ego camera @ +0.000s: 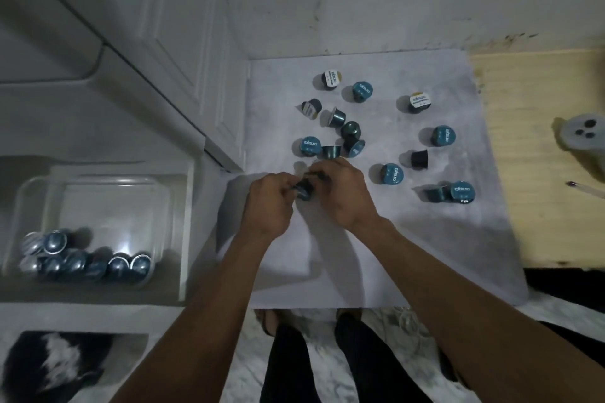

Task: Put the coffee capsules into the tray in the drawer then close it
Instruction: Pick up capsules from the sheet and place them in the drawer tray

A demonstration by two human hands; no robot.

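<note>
Several teal and dark coffee capsules (pixel 392 174) lie scattered on a pale grey sheet (pixel 458 239). My left hand (pixel 269 203) and my right hand (pixel 343 194) meet near the sheet's left side, both closed around dark capsules (pixel 303 190) held between them. At the far left an open white drawer (pixel 185 239) holds a clear plastic tray (pixel 98 199) with several capsules (pixel 85 263) piled at its near end.
White cabinet doors (pixel 183 52) rise behind the drawer. A wooden surface (pixel 537 157) lies right of the sheet, with a grey round object (pixel 582 134) and a stick (pixel 586 188) on it. My legs and feet (pixel 314 353) stand below the sheet's front edge.
</note>
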